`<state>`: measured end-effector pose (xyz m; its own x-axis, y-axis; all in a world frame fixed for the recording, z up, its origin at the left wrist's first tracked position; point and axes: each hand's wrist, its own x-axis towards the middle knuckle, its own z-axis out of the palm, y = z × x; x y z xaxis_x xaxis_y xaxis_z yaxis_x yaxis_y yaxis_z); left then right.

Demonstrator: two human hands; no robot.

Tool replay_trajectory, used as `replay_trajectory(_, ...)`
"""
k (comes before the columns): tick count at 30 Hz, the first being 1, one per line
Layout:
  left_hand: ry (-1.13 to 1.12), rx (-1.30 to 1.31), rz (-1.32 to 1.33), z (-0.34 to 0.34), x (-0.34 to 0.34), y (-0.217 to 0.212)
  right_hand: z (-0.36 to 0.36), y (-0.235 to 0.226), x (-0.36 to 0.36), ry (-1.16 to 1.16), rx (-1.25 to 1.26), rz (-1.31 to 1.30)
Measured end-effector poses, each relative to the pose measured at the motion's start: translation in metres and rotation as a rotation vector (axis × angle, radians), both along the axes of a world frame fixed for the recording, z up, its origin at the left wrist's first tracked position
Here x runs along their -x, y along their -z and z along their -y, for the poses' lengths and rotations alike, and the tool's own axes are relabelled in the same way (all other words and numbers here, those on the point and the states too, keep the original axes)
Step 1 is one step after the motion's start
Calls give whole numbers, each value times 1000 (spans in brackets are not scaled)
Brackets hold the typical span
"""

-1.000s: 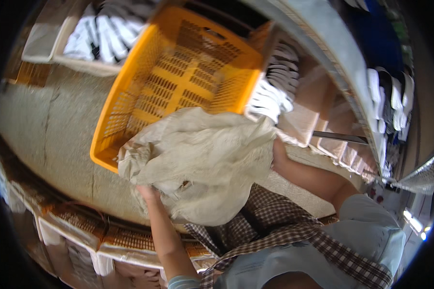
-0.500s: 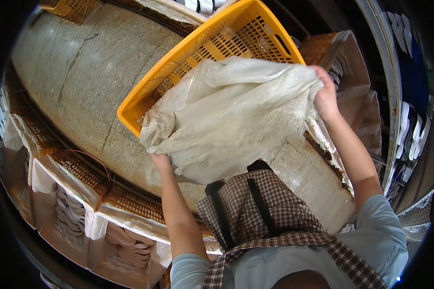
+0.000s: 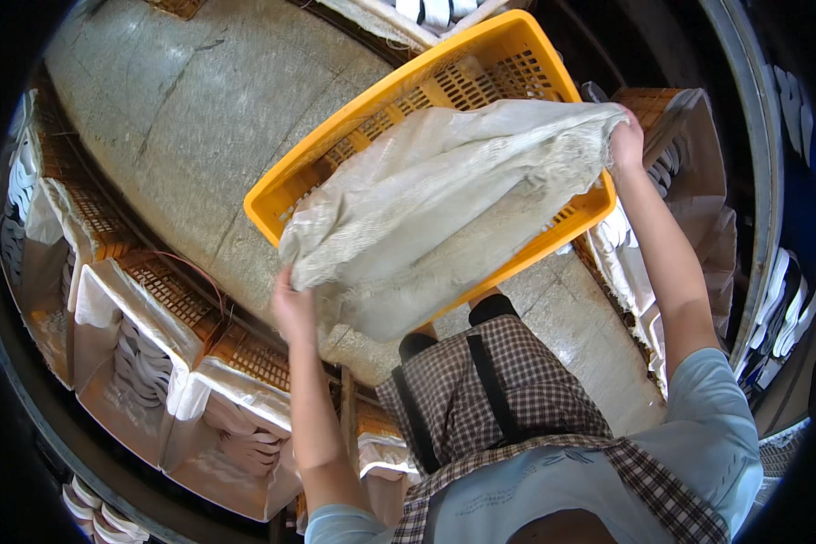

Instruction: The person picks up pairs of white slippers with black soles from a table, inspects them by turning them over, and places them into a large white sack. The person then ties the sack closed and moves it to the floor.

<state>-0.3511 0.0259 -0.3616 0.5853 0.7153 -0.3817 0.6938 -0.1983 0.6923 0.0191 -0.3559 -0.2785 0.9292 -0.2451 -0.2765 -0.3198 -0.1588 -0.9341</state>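
A whitish woven sack [image 3: 453, 199] is stretched between my two hands, its frayed open mouth toward me. Fingers of my left hand [image 3: 295, 308] are closed on its left edge. At the far right corner, my right hand [image 3: 626, 143] grips the same sack, the fingertips partly hidden by the cloth. Beneath it stands a yellow plastic basket [image 3: 322, 159] with slotted walls, slanting across the floor. The sack covers much of the basket's opening, and part of it hangs over the near rim.
Lined crates [image 3: 186, 394] holding curved white and pinkish pieces run along the left. More lined crates [image 3: 698, 172] stand on the right, beside a curved metal rail [image 3: 760, 136]. Another crate [image 3: 417, 23] with white pieces is beyond the basket. Grey stone floor [image 3: 208, 100] lies between the rows.
The sack has been lowered and spread over the basket, its mouth now gaping toward me. More of the basket's near and right rim shows. Both hands keep their hold.
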Motion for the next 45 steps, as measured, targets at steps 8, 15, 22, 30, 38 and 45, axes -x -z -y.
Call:
replay_trajectory(8,817,960,85,187,-30,-32,38,-41,-47,-156,340,-229)
replay_trajectory(15,579,754,-501,121,55,22,18,-4,10,-1286,619,-590)
replay_trajectory(22,-61,-174,-358,-126,122,33,38,-1,-57,-626,420,-290)
replay_trajectory(30,-1436,822,723,-268,40,115,-49,52,-238,-322,646,314)
replay_trajectory(38,-663,746,485,-218,0,185,-21,124,-216,-1151,1342,-410)
replay_trajectory(45,-504,947,-22,-122,84,179,10,117,-108,-993,1369,-465)
